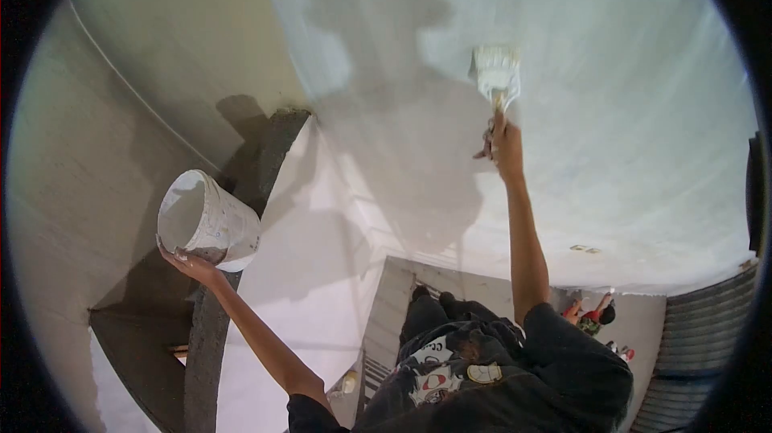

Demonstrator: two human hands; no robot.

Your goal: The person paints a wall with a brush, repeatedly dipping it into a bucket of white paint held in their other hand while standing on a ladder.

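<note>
As the head view shows, right hand [505,147]: clenched on a brush [498,73] by its handle, bristles beyond the knuckles at the wall [619,143], apparently for reach; left hand [195,264]: cradling a bucket [228,220] near its rim, seemingly to steady it, mouth uncovered, likely for access.

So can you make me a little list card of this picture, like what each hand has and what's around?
Left hand: holding up a white bucket
Bucket: tipped sideways, marked with smudges
Right hand: gripping a wide paintbrush by its handle
Brush: bristles up, seemingly against the pale wall
Shadow: dark shape on the wall, left of the brush
Below: another person, near the wall's foot
</note>
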